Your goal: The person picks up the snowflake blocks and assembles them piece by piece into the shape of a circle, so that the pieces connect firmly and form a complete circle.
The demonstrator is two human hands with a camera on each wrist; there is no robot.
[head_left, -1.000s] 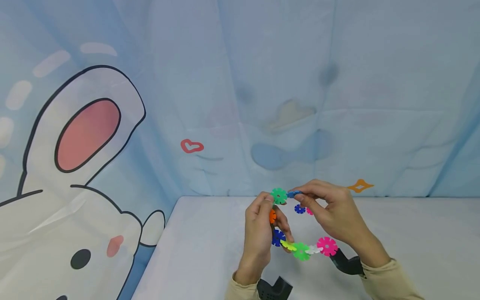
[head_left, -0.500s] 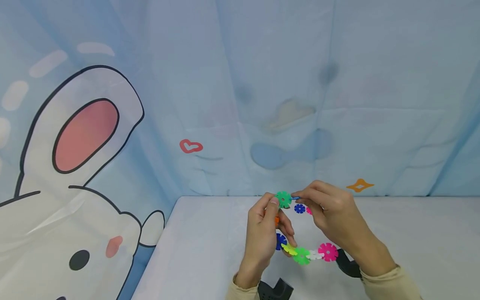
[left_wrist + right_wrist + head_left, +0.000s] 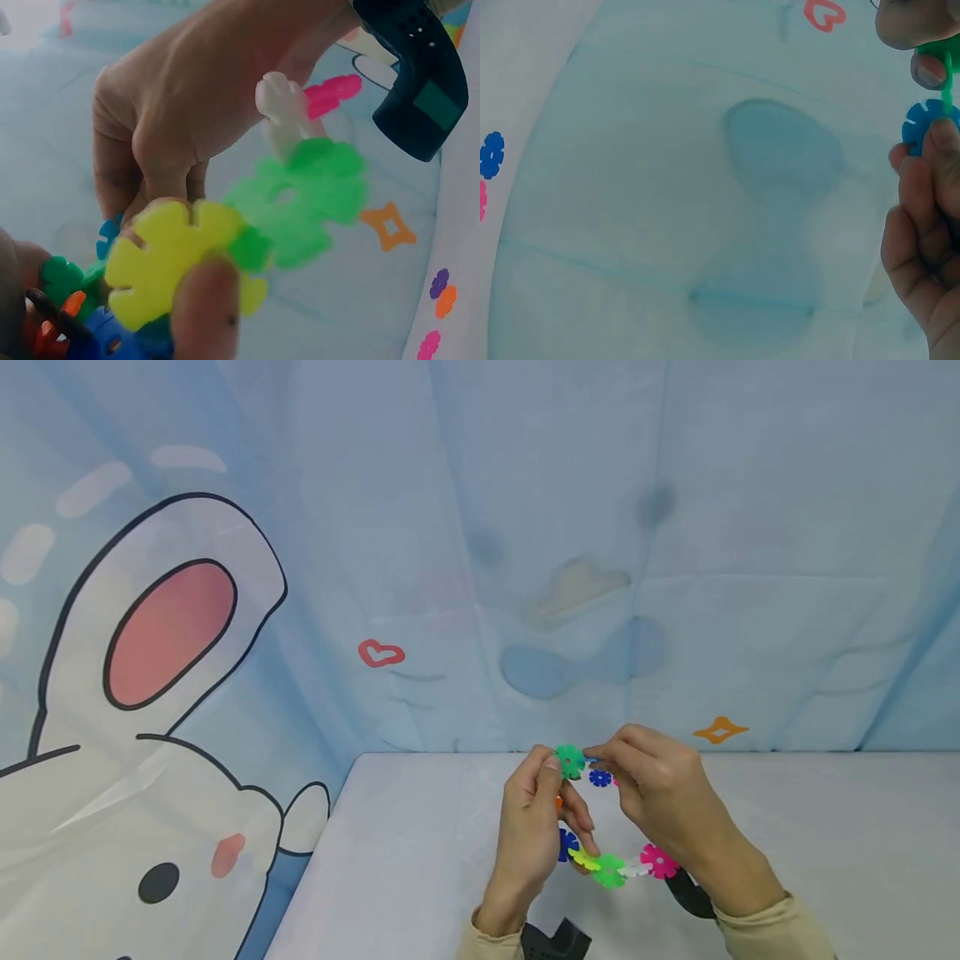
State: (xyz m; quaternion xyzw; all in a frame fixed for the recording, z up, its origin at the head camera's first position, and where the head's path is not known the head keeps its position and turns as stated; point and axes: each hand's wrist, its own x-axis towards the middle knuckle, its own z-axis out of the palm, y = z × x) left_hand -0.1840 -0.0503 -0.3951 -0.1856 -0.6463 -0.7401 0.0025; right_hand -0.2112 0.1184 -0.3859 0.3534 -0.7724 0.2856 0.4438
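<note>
My left hand [image 3: 531,827] pinches a green snowflake disc [image 3: 570,762] between thumb and index finger. From that disc hangs a curved chain of interlocked discs: orange [image 3: 559,803], dark blue [image 3: 567,845], yellow [image 3: 165,262], light green [image 3: 337,187], white [image 3: 634,868] and pink [image 3: 660,861]. A finger of the left hand lies against the yellow disc. My right hand [image 3: 675,802] pinches a blue snowflake disc [image 3: 922,124] by its edge. In the right wrist view its rim meets the green disc, which stands edge-on; the fingers hide much of the joint.
On the white table [image 3: 420,860] behind the hands lie a loose blue disc [image 3: 600,777] and a pink one [image 3: 429,345]; an orange disc [image 3: 446,300] shows there too. A printed blue curtain [image 3: 450,527] rises at the table's far edge. Black wrist cameras [image 3: 557,941] hang beneath the forearms.
The blue disc has come up against the green disc and is now mostly covered by the right fingers. Left hand and chain have shifted slightly right; the green disc sits a little lower.
</note>
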